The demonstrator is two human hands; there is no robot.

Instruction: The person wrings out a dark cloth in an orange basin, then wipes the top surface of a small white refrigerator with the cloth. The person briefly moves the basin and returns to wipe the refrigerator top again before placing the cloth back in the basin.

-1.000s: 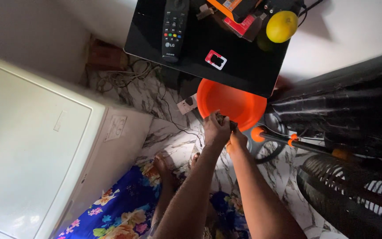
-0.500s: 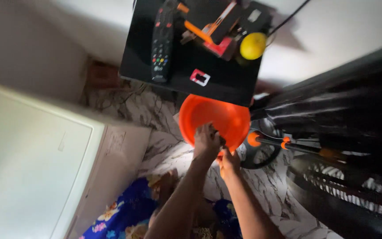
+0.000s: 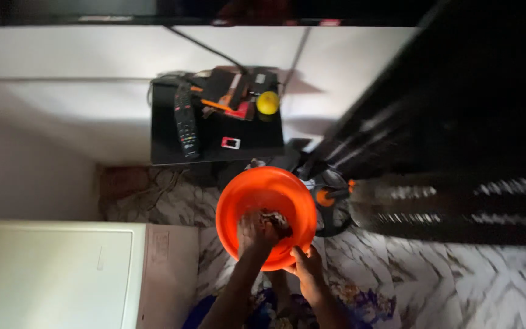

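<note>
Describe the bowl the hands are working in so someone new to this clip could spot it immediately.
Start at the black table against the white wall, with a remote and a yellow ball on top. Just below its front edge, over the marbled floor, is the orange bowl. It is the only large, round, bright orange thing; the left hand is inside it, and the right hand holds its near rim.

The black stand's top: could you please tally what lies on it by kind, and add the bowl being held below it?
Remote control: 1
Round yellow fruit: 1
Small red and white card: 1
Dark boxes with orange and red parts: 1 pile, too blurred to split
Orange bowl, left hand inside, right hand at its rim: 1
Total: 5
</note>
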